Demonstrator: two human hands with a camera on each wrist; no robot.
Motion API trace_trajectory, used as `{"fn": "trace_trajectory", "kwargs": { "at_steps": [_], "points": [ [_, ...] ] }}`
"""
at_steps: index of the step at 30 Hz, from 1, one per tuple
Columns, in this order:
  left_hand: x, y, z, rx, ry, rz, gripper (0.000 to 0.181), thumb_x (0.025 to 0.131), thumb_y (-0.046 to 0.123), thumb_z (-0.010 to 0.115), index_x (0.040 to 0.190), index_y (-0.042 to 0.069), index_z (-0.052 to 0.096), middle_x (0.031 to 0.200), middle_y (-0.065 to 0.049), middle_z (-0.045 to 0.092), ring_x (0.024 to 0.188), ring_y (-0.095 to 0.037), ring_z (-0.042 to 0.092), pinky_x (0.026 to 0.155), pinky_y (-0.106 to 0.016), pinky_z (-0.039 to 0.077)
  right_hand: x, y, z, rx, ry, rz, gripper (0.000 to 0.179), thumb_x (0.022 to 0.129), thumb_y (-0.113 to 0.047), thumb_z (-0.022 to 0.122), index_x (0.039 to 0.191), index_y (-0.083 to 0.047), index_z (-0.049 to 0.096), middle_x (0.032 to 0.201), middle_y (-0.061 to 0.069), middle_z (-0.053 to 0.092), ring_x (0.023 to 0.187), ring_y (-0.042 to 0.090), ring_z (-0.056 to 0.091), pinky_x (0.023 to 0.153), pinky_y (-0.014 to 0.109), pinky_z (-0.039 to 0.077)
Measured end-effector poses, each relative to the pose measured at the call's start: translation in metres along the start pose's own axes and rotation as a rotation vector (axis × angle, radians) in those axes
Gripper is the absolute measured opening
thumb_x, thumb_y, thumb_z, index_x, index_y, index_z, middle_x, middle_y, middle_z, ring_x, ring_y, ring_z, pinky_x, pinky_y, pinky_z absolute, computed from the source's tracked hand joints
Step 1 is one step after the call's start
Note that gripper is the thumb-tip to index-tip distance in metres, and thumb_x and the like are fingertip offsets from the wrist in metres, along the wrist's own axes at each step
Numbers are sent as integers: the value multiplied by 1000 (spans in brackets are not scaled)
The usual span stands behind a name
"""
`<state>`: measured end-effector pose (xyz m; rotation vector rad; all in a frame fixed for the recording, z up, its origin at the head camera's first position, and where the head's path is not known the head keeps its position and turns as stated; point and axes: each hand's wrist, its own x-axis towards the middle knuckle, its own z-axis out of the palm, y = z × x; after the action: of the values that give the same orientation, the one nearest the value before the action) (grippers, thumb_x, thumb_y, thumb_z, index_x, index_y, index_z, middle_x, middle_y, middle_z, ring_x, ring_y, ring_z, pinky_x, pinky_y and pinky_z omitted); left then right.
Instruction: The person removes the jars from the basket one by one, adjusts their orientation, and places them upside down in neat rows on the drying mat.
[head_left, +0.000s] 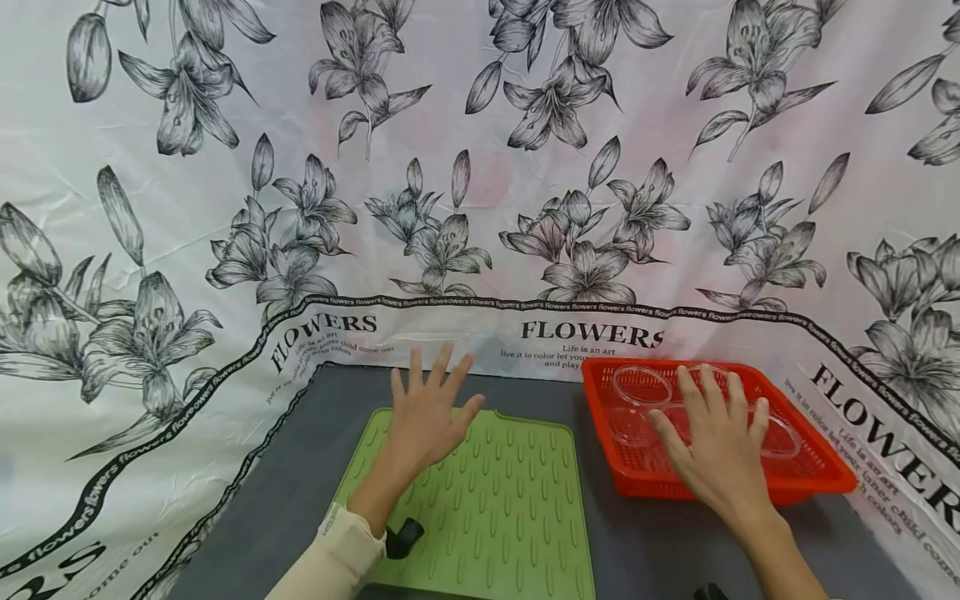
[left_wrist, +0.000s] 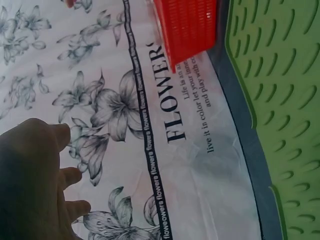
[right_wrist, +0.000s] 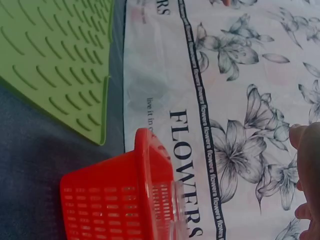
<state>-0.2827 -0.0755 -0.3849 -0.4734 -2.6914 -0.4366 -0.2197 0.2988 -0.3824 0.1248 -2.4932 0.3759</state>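
My left hand (head_left: 429, 421) and right hand (head_left: 716, 450) are spread, gripping nothing. Near my right, the red basket (head_left: 645, 485) looks light, stiffish; its clear tubs (head_left: 628, 425) seem slick, crackable, best pinched by their rims.

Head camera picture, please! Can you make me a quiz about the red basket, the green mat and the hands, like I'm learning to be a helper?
1. True or false: in the head view, the green mat is to the left of the red basket.

2. Pick one. What lies in the basket?
A) Yellow bananas
B) Clear round plastic pieces
C) Metal spoons

3. Fill in the blank: in the head view, the person's ____ hand shows in front of the basket.

Key:
1. True.
2. B.
3. Right; the right hand covers part of the basket, while the left hand shows against the mat.
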Motion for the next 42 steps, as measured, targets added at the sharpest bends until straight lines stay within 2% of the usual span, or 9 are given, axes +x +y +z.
{"fn": "trace_trajectory", "kwargs": {
  "at_steps": [10,20,25,32,42],
  "points": [
    [-2,12,11,-5,-41,14,64,103,61,43,161,37,29,172,0,19,157,-47,11,120,-75,16,-11,21,-2,-10,5,59,77,99,-50,56,158,-5,32,157,35,30,147,58,14,115,79,-6],
    [-7,33,27,-69,-45,89,60,104,58,45,159,36,36,169,-1,28,155,-48,18,117,-76,21,-25,42,-5,-18,-12,127,77,101,-51,52,159,-5,31,156,35,31,146,57,14,114,79,-4],
    [-10,46,36,-73,-61,124,57,105,57,44,158,36,38,167,-2,32,154,-49,24,116,-75,25,-32,51,-2,-24,-12,166,75,101,-52,53,155,-3,37,151,36,35,143,57,17,113,79,-2],
    [-14,61,52,-61,-60,169,53,106,51,43,157,34,40,164,-2,38,150,-48,32,113,-73,32,-39,60,2,-26,7,180,73,100,-52,55,151,-1,43,148,35,40,137,57,24,111,79,5],
    [-20,84,70,-106,-126,201,50,107,45,44,155,33,43,161,-3,43,147,-47,37,112,-71,35,-39,75,16,-14,-8,245,79,96,-58,58,147,2,46,146,37,42,137,57,26,107,80,10]
  ]
}}
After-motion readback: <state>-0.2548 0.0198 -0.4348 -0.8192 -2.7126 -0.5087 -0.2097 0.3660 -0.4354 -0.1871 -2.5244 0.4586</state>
